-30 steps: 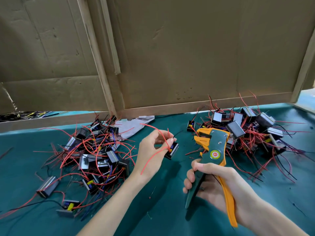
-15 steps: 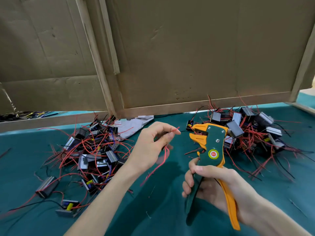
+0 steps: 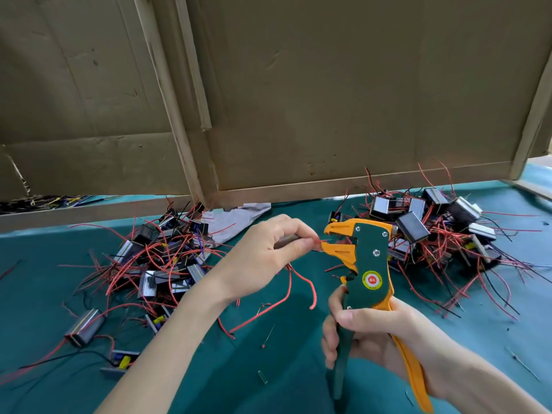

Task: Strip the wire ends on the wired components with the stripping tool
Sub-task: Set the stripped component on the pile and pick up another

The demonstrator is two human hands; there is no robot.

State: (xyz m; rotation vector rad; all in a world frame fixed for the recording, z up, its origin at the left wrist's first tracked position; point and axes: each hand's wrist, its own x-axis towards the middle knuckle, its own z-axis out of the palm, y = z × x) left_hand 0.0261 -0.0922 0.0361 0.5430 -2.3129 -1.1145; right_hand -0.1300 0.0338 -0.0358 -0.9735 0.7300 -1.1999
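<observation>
left hand [image 3: 268, 258] is pinching a red wire end [image 3: 317, 241] | right hand [image 3: 379, 333] is gripping the stripping tool [image 3: 370, 264] handles | wire tip is pointing right, lying flat, right at the tool's open orange mouth, above the middle of the green table [image 3: 35, 294] | next, I think: push in, squeeze

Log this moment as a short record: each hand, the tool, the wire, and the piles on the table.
left hand: pinches a red wire near its end
right hand: grips the stripping tool by its handles
tool jaws: apart, pointing toward the wire end
wire end: at the mouth of the jaws
components: a left pile and a right pile of wired parts on the green table
backdrop: cardboard wall
</observation>
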